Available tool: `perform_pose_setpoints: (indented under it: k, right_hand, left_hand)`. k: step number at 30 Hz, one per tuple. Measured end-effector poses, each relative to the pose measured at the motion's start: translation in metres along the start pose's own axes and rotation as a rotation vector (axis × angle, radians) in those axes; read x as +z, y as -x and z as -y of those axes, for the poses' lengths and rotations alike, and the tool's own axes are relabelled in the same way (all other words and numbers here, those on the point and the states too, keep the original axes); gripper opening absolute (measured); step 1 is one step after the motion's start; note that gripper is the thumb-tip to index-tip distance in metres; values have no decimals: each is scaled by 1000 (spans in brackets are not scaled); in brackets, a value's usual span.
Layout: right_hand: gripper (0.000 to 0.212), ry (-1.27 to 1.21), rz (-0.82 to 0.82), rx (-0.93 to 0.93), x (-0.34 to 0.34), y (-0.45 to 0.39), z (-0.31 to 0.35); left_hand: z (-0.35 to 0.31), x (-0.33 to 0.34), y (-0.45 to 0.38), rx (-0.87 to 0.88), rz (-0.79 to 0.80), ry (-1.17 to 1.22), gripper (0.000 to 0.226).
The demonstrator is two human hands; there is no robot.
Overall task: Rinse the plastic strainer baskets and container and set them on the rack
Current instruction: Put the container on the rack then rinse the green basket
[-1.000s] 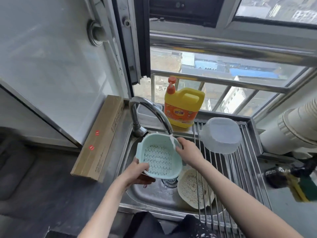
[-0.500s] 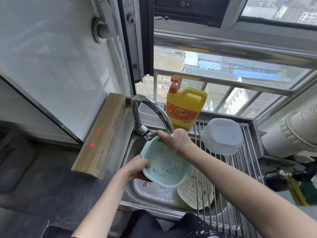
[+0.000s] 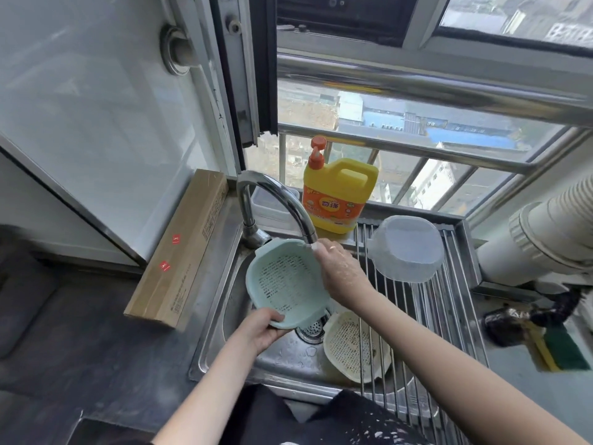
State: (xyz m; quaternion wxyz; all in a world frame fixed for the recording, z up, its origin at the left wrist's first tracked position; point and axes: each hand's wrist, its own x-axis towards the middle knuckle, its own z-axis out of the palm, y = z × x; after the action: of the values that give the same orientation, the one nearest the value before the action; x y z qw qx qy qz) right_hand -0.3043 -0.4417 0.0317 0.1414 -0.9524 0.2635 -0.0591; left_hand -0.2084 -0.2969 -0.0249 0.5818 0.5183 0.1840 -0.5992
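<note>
Step in hand: rinsing the green basket (image 3: pixel 287 279) under the tap (image 3: pixel 282 203).
Left hand (image 3: pixel 261 329): fingers curled round the basket's near rim, holding it tilted over the sink (image 3: pixel 224 316).
Right hand (image 3: pixel 340 271): on the basket's far right rim, right at the spout; wet. Whether its fingers curl round the rim or only press on it, I cannot tell.
Done: the clear container (image 3: pixel 406 248) already lies upturned on the rack (image 3: pixel 426 316), just right of the right hand.
Left: the green basket still has to go to the rack; the cream basket (image 3: pixel 353 345) lies in the sink below and right of the held one, partly under the rack bars, seemingly not yet rinsed.
Progress: roughly a third through, by my judgement.
</note>
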Motion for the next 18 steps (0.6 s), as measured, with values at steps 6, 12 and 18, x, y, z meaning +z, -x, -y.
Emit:
perform_pose_setpoints:
  k: [6, 12, 18]
  right_hand:
    - [40, 113, 241, -118, -2, 28, -18]
    - [76, 166, 475, -92, 24, 53, 2]
    - [77, 296, 310, 9, 23, 51, -24]
  left_hand:
    - [3, 18, -3, 278, -64, -240, 74]
    - [1, 42, -2, 504, 10, -281, 70]
    - [3, 52, -8, 440, 55, -213, 70]
